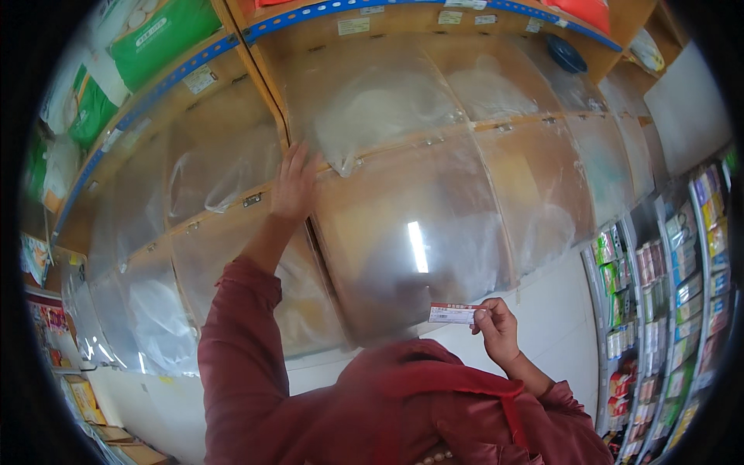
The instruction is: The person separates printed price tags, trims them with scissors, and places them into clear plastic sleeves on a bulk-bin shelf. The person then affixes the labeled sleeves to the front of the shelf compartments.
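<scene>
My left hand is stretched out with its fingers extended, over the wooden divider between two sets of bins. It holds nothing; whether it presses on the wood or hovers just above cannot be told. A printed shelf label with a red top band is pinched between the thumb and fingers of my right hand. The label bears writing. Beyond it lies a hinged clear lid with a bright light reflection. Behind the upper clear panel, a pale heap shows blurrily, with plastic film around it.
Blue perforated rail runs above the bins, with several paper labels below it. Green sacks stand at upper left. A dark blue bowl rests at upper right. Shelves of packaged goods line the right side, beside pale floor tiles.
</scene>
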### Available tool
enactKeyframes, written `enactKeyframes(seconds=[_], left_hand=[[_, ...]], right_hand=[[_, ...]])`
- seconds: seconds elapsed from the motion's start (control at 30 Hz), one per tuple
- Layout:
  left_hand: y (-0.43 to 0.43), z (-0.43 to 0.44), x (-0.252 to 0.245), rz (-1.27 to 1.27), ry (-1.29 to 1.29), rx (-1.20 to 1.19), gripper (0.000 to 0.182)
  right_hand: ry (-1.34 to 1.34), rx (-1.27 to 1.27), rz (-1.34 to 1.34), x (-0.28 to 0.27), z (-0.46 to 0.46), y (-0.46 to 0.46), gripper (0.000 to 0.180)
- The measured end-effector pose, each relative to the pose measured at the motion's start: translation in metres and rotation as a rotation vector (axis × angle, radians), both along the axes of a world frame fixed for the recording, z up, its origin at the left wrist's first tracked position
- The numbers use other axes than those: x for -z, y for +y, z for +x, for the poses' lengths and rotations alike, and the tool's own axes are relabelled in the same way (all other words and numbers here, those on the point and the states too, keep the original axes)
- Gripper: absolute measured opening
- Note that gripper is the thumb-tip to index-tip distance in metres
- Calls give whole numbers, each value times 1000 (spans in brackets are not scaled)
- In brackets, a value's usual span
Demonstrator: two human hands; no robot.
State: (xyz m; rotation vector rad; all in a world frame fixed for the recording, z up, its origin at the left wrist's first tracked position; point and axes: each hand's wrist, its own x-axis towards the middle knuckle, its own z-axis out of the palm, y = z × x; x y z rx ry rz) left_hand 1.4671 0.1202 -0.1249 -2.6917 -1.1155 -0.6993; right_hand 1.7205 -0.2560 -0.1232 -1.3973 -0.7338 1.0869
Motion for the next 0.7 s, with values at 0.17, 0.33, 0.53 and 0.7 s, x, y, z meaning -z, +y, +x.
enactKeyframes(seconds=[0.17, 0.33, 0.53, 0.7], left_hand=[[28, 13, -6, 27, 7, 10, 46], [34, 23, -26, 98, 55, 13, 35], [32, 31, -65, 43, 26, -65, 37], [31, 34, -80, -77, 11, -139, 36]], right_hand=[[-4, -43, -53, 0, 22, 24, 6], [-21, -169, -49, 17, 57, 57, 7], [-185, -289, -27, 26, 100, 109, 9], [-267, -421, 14, 25, 118, 143, 7]])
